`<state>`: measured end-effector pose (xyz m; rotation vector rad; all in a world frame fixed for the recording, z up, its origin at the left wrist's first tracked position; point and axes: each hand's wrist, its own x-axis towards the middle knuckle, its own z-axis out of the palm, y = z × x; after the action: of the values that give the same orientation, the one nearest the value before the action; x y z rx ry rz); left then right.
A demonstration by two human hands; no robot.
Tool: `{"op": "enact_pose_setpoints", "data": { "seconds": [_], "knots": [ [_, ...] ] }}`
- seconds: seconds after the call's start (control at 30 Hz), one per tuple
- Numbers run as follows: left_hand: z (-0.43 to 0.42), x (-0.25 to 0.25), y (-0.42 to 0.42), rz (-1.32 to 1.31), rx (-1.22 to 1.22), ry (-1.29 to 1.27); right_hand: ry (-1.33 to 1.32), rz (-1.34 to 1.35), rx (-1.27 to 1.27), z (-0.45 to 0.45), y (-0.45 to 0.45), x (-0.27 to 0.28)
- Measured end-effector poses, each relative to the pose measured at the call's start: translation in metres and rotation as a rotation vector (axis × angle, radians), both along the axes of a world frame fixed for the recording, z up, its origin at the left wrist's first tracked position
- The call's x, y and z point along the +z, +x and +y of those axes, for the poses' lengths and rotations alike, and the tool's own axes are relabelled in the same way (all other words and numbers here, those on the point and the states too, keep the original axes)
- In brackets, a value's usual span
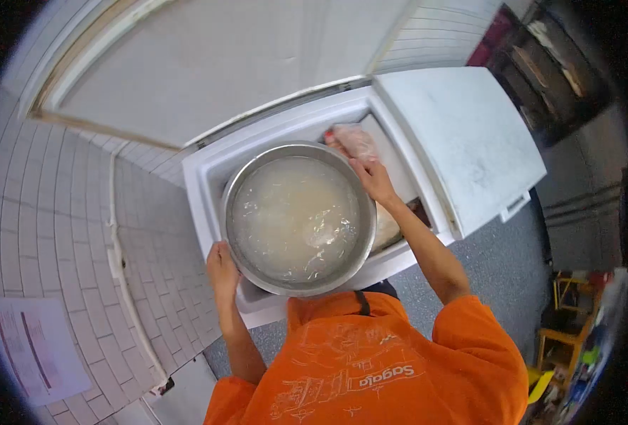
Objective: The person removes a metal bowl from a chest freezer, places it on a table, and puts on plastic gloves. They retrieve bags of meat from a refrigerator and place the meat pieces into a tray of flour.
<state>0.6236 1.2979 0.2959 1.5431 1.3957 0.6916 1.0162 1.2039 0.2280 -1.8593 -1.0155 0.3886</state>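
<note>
A wide round metal basin (298, 288) holds cloudy, off-white liquid (293, 212) with light glinting on its surface. It sits over the opening of a white chest freezer (202, 180), just in front of my orange shirt. My left hand (223, 272) grips the basin's near left edge, its fingers partly hidden under the rim. On the far right edge, my right hand (373, 181) is closed on the rim. Just beyond that hand, inside the freezer, lies a clear plastic bag with pinkish contents (356, 142). Whether the basin rests on anything is hidden.
The freezer's large lid (222, 64) stands raised at the back. A white lid section (466, 142) covers the right side. A tiled wall (59, 234) with a white pipe (123, 276) rises on the left. Grey floor (494, 248) and a yellow-orange stand (565, 333) are at right.
</note>
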Motion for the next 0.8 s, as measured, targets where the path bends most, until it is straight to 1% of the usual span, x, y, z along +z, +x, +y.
{"op": "enact_pose_setpoints", "data": {
  "seconds": [0.07,0.13,0.2,0.27,0.3,0.33,0.37,0.43,0.47,0.5,0.53,0.57,0.6,0.67,0.73,0.8],
  "knots": [
    [-0.007,0.013,0.039,-0.008,-0.058,0.022,-0.013,0.027,-0.024,-0.035,0.033,0.017],
    [-0.017,0.019,0.084,-0.026,-0.122,-0.091,-0.069,0.049,-0.092,-0.078,0.075,0.036],
    [-0.034,0.014,0.138,-0.010,-0.129,-0.113,-0.132,0.085,-0.142,-0.124,0.109,0.053],
    [-0.051,0.010,0.193,-0.027,-0.124,-0.092,-0.090,0.105,-0.274,-0.169,0.143,0.069],
    [-0.056,0.000,0.219,-0.109,-0.173,-0.165,-0.149,0.130,-0.294,-0.192,0.164,0.074],
    [-0.061,0.000,0.245,-0.085,-0.231,-0.212,-0.214,0.157,-0.312,-0.217,0.184,0.077],
    [-0.067,-0.002,0.272,-0.065,-0.286,-0.263,-0.217,0.148,-0.354,-0.240,0.202,0.081],
    [-0.087,-0.007,0.325,-0.073,-0.420,-0.288,-0.232,0.160,-0.444,-0.280,0.231,0.088],
    [-0.096,-0.013,0.356,-0.101,-0.440,-0.200,-0.239,0.180,-0.495,-0.298,0.245,0.089],
    [-0.106,-0.021,0.385,-0.123,-0.456,-0.111,-0.240,0.143,-0.542,-0.315,0.260,0.087],
    [-0.113,-0.028,0.412,-0.077,-0.502,-0.164,-0.238,0.104,-0.582,-0.330,0.277,0.084],
    [-0.122,-0.033,0.438,-0.028,-0.540,-0.221,-0.210,-0.037,-0.646,-0.344,0.294,0.079],
    [-0.135,-0.033,0.462,0.080,-0.577,-0.037,-0.178,-0.172,-0.695,-0.358,0.313,0.072],
    [-0.149,-0.028,0.504,0.063,-0.694,-0.055,-0.324,-0.068,-0.693,-0.401,0.376,0.046],
    [-0.162,-0.023,0.540,0.058,-0.780,-0.106,-0.256,0.078,-0.783,-0.398,0.374,0.068],
    [-0.172,-0.034,0.578,0.096,-0.779,-0.184,-0.158,0.152,-0.732,-0.421,0.407,0.046]
  ]
}}
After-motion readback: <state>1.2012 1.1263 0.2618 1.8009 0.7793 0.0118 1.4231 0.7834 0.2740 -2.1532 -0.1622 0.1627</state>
